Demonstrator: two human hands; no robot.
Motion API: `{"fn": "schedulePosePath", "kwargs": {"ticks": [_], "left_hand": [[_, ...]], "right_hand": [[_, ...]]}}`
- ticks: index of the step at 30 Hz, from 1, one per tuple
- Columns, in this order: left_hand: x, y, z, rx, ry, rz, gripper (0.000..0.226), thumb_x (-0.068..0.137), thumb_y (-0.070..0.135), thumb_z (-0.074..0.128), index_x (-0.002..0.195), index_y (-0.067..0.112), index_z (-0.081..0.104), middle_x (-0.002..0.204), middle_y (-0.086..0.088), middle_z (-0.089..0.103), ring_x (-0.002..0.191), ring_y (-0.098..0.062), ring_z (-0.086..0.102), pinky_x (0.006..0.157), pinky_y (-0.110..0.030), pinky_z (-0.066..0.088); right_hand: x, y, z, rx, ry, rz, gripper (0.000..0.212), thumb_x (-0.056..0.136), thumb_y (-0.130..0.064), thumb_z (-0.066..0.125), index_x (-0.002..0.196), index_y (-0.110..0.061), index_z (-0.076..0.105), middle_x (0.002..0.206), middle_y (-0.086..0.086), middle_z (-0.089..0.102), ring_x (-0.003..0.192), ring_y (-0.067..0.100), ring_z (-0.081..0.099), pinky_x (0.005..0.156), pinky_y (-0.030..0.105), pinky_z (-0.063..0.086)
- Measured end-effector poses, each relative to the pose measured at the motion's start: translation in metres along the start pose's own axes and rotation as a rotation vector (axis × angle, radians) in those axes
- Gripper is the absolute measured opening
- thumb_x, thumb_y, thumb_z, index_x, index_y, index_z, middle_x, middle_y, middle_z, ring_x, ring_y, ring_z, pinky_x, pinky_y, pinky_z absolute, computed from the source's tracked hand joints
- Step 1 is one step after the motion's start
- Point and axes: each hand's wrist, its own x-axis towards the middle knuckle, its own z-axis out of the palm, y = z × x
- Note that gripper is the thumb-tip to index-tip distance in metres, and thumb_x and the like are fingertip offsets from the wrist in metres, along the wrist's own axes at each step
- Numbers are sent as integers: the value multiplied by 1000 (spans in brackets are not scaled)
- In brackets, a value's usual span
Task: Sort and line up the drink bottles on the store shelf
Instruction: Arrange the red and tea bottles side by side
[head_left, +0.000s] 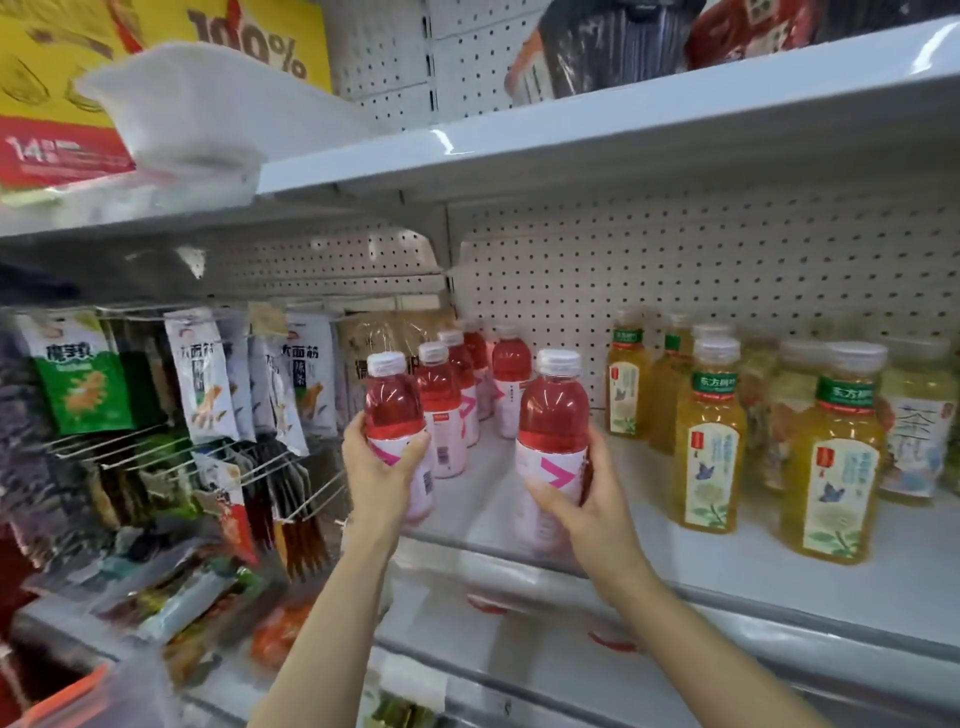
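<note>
While both red bottles sit at the shelf lip, a careless nudge could tip either over the edge, since their bases are close to it. Left hand wraps the left bottle from its outer side, thumb across the label, at the front of the red row. Right hand grips the right bottle low (fingers curled round the label), forearm angled up from below. Pushed too far right, it could knock the yellow teas just beside.
</note>
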Motion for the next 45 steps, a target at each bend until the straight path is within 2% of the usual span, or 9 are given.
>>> {"fn": "schedulePosePath", "kwargs": {"ticks": [3,7,12,17,26,30,37,41,45], "left_hand": [[14,-17,6,3,-39,-4,70,75,27,84,129,27,40,124,-3,53,113,-18,57,102,-47,48],[31,-27,13,-42,-69,4,73,75,19,84,129,27,36,128,-4,50,116,-17,55,104,-44,48],[35,-39,20,-15,-81,31,88,68,31,88,137,24,33,132,-5,47,123,-23,51,106,-49,44],[32,-45,22,56,-129,70,102,68,4,87,148,19,25,142,-4,34,131,-22,40,113,-46,36],[26,-45,20,103,-145,105,100,73,11,84,150,19,20,146,-5,29,133,-22,35,106,-33,30],[25,-44,19,142,-126,99,101,73,12,84,150,19,20,148,-6,29,135,-24,35,110,-38,31],[20,-30,16,251,-80,89,104,73,20,85,153,15,18,152,-14,28,140,-33,29,113,-53,31],[1,-2,23,283,164,405,85,83,37,75,149,6,30,150,-17,30,140,-33,26,117,-50,24],[-25,35,62,166,77,653,66,88,30,67,143,3,42,145,-15,38,134,-28,35,117,-35,24]], "right_hand": [[15,15,19,-16,25,28,73,82,-7,72,137,-35,33,133,-4,53,117,9,56,100,34,49],[30,35,38,-54,57,39,72,81,-5,74,133,-38,37,131,-5,55,114,6,58,98,30,50],[66,49,55,-42,146,76,77,79,-4,75,140,-32,38,132,-7,55,114,5,58,95,29,49],[103,60,62,-141,194,96,71,76,-2,76,131,-32,43,124,-3,61,106,4,59,97,35,47],[121,79,53,-404,62,5,79,82,-19,76,144,-22,27,132,-2,54,120,13,54,101,34,45],[121,81,50,-549,35,-26,81,83,-30,74,146,-24,22,138,2,47,121,16,53,99,35,46],[114,68,45,-769,64,57,68,85,-26,70,141,-15,34,134,8,54,121,26,54,97,36,47],[82,42,23,-1050,105,-64,60,90,-26,64,143,-11,39,137,11,52,126,28,48,100,35,41],[37,22,-18,-1236,214,-305,46,85,-20,70,129,-12,58,121,7,62,111,27,55,90,36,48]]}}
